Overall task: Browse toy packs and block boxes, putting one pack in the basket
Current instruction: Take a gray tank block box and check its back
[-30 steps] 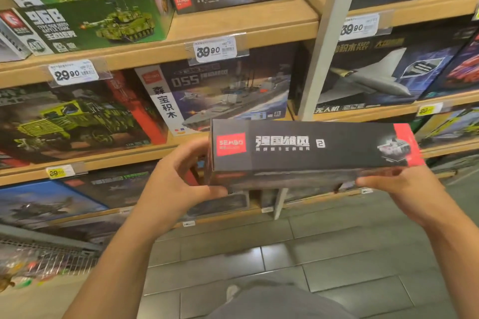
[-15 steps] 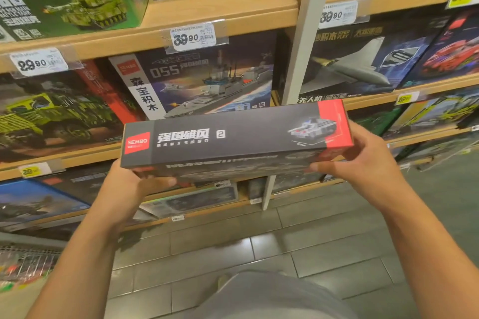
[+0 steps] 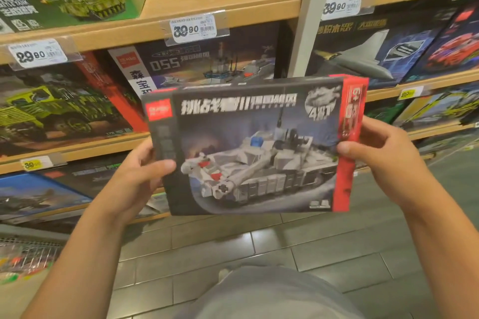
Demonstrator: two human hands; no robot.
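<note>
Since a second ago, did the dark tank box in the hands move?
Yes. The dark cardboard tank box has tipped up: its big picture face now shows instead of its narrow edge, and it covers more of the grey warship box on the shelf behind.

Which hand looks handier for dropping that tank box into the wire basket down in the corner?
Probably the left hand. It grips the tank box by its left edge, and the wire basket sits low on that same side. The right hand, on the red edge, would have to cross the body.
</note>
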